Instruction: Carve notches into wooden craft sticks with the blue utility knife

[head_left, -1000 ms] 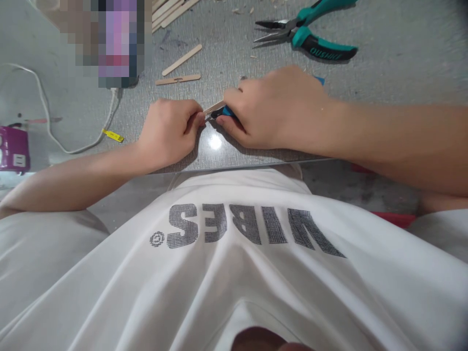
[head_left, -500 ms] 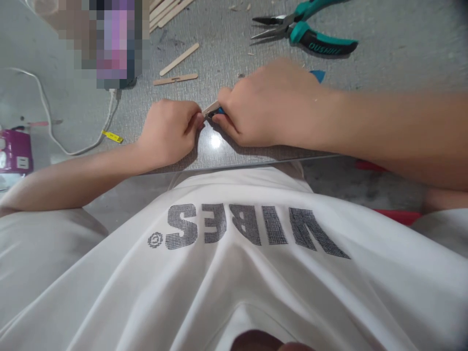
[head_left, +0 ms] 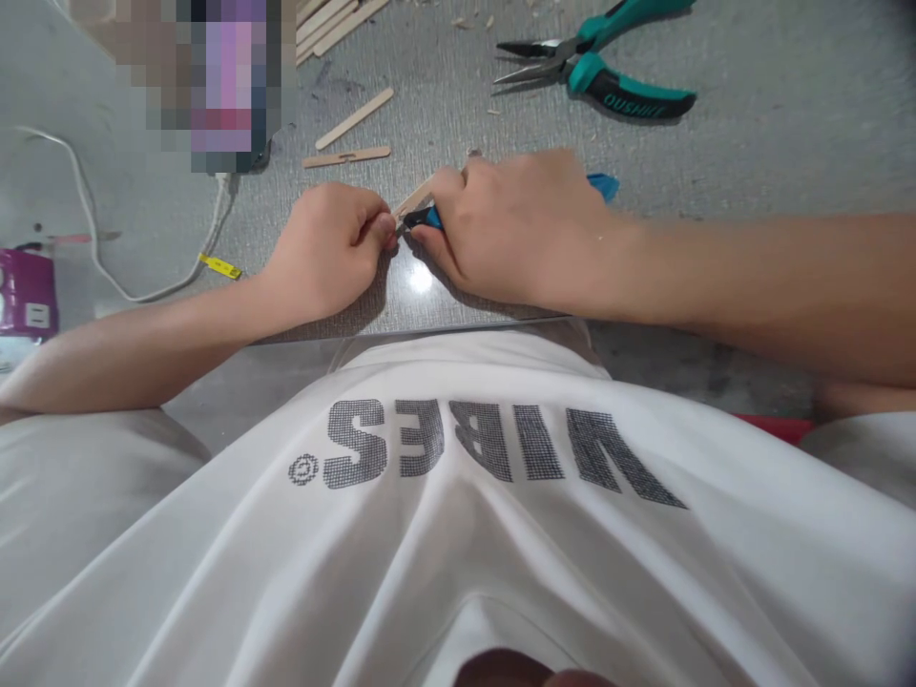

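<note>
My left hand (head_left: 325, 250) is closed, with thumb and forefinger pinching the lower end of a wooden craft stick (head_left: 416, 197). The stick slants up and right; its far end is hidden by my right fingers. My right hand (head_left: 516, 224) is wrapped around a slim blue-and-black cutting tool (head_left: 427, 218). Its dark tip meets the stick beside my left fingertips, and a blue end sticks out behind the hand. The blade's exact shape is too small to tell. Just beyond the hands lie a notched craft stick (head_left: 347, 156) and a plain craft stick (head_left: 356, 118).
Teal-and-black long-nose pliers (head_left: 593, 72) lie with jaws apart at the back. Several craft sticks (head_left: 336, 29) are piled at the top, with wood chips (head_left: 465, 22) nearby. A white cable (head_left: 90, 215) with a yellow tag crosses the left. A purple box (head_left: 29, 294) sits far left.
My right hand has shifted slightly toward me and its wrist has turned, so more of the tool's blue end shows behind it. My left hand keeps its pinch on the stick, nearly still.
</note>
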A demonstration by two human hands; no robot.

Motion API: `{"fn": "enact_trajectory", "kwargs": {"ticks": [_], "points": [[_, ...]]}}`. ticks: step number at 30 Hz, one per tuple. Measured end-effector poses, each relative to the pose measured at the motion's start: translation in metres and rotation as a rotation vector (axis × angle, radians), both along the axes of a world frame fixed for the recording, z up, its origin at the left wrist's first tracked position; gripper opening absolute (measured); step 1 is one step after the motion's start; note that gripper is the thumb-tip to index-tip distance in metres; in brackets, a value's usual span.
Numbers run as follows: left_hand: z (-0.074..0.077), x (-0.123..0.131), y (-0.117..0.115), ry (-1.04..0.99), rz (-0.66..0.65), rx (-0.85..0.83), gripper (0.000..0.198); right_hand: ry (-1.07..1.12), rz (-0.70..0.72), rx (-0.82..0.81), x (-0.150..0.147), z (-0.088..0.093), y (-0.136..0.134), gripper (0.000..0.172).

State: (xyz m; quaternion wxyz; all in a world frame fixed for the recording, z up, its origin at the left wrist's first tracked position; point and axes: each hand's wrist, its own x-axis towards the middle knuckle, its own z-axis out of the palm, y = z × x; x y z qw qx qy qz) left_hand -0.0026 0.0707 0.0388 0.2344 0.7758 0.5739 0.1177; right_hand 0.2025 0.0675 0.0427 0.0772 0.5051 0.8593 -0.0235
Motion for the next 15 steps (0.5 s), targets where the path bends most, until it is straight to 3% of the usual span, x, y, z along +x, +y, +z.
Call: {"fn": "enact_trajectory", "kwargs": {"ticks": [15], "points": [[-0.0067,-0.0017,-0.0008,-0.359,0.088,-0.046,0.030,0.022,-0.078,-0.021,-0.0075,0.0017,-0.0014,0.062]]}}
